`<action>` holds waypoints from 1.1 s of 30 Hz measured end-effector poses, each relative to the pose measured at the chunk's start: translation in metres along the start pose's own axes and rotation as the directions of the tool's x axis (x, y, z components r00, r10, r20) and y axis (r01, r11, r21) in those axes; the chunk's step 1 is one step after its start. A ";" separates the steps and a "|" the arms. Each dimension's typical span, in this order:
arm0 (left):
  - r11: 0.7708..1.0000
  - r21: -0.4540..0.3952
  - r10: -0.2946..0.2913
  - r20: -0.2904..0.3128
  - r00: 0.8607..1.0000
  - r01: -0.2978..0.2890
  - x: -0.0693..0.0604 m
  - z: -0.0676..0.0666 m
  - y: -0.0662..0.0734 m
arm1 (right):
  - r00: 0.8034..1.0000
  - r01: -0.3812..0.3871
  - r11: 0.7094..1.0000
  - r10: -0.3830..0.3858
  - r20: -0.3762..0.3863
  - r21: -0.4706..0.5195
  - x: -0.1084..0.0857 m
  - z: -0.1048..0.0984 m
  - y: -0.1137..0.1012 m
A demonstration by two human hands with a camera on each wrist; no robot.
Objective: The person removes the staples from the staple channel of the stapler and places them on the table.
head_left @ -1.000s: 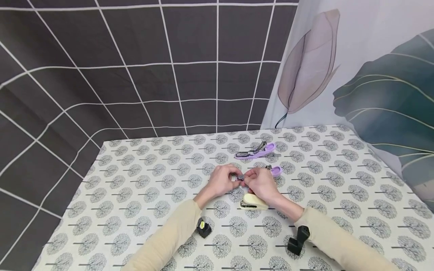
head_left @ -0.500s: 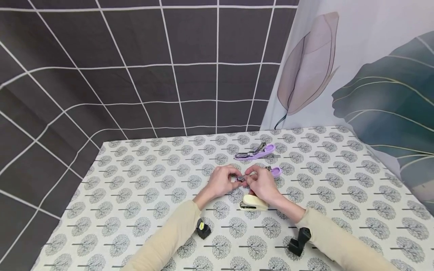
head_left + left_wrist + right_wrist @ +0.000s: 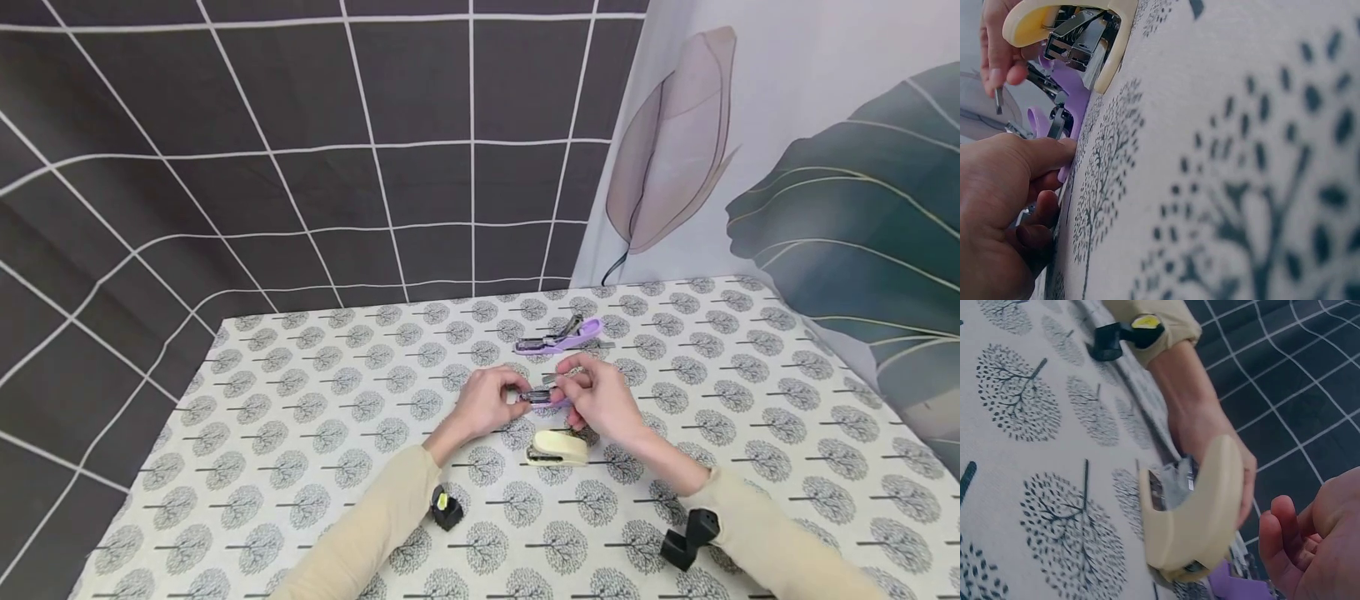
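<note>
In the head view my left hand (image 3: 483,402) grips the front end of an opened purple stapler (image 3: 557,402); the left wrist view shows the thumb on its purple base (image 3: 1072,87). My right hand (image 3: 603,402) is just right of it, over its rear part. Between the right fingertips is a small grey metal strip (image 3: 999,100), held clear of the stapler. A cream stapler (image 3: 561,447) lies on the cloth nearer the body; it also fills the middle of the right wrist view (image 3: 1207,519).
Another purple stapler (image 3: 577,334) lies opened behind the hands, its metal arm raised. A small grey strip (image 3: 604,345) is beside it. The tree-patterned cloth (image 3: 300,467) covers the table, with a dark gridded curtain (image 3: 420,192) behind.
My right hand has drawn back to the right from the left fingertips, and the metal strip now shows apart from the stapler. My left hand keeps its hold.
</note>
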State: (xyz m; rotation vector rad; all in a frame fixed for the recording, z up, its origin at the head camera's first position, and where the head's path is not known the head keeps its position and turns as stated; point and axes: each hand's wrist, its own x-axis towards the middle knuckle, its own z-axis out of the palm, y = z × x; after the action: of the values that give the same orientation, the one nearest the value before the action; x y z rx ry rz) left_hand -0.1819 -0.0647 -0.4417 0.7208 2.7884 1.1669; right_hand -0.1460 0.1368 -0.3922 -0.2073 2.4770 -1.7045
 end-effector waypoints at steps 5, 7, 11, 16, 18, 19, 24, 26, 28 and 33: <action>1.000 -0.002 -0.010 0.005 1.000 0.010 0.000 0.000 0.001 | 1.000 0.001 1.000 -0.001 0.004 0.012 -0.004 -0.012 -0.002; 1.000 -0.004 -0.012 0.007 1.000 0.012 0.000 0.000 0.001 | 1.000 0.010 1.000 -0.010 -0.004 0.018 -0.005 -0.016 -0.002; 1.000 -0.001 -0.011 0.004 1.000 0.011 -0.001 0.001 -0.001 | 0.999 0.035 0.999 -0.034 -0.028 0.039 -0.008 -0.025 -0.002; 1.000 0.007 0.001 0.001 1.000 -0.001 0.000 0.002 -0.002 | 0.999 0.028 0.999 -0.027 -0.042 0.045 -0.009 -0.041 0.000; 1.000 0.010 0.005 0.000 1.000 -0.005 0.000 0.001 -0.001 | 0.999 0.019 0.998 -0.017 -0.051 0.055 -0.010 -0.048 0.001; 1.000 0.010 0.008 0.000 1.000 -0.008 0.000 0.001 -0.001 | 0.998 0.016 0.998 -0.013 -0.059 0.059 -0.011 -0.051 0.001; 1.000 0.017 0.004 -0.002 1.000 -0.004 0.000 0.000 -0.001 | 0.995 0.002 0.997 0.005 -0.095 0.074 -0.014 -0.064 0.005; 1.000 0.020 0.002 -0.003 1.000 -0.002 0.000 0.000 -0.001 | 0.994 0.005 0.998 0.003 -0.107 0.070 -0.015 -0.068 0.008; 1.000 0.018 0.002 -0.002 1.000 -0.002 0.000 0.000 -0.001 | 0.993 0.012 0.998 -0.005 -0.120 0.058 -0.015 -0.072 0.011; 1.000 0.013 0.002 0.002 1.000 -0.002 -0.001 0.000 0.000 | 0.989 -0.013 0.999 0.018 -0.145 0.032 -0.017 -0.082 0.019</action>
State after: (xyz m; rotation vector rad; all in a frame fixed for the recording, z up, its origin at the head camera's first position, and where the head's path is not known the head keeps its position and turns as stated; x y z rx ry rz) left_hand -0.1813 -0.0652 -0.4413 0.7261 2.7969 1.1486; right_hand -0.1451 0.2220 -0.3805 -0.0620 2.5435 -1.8112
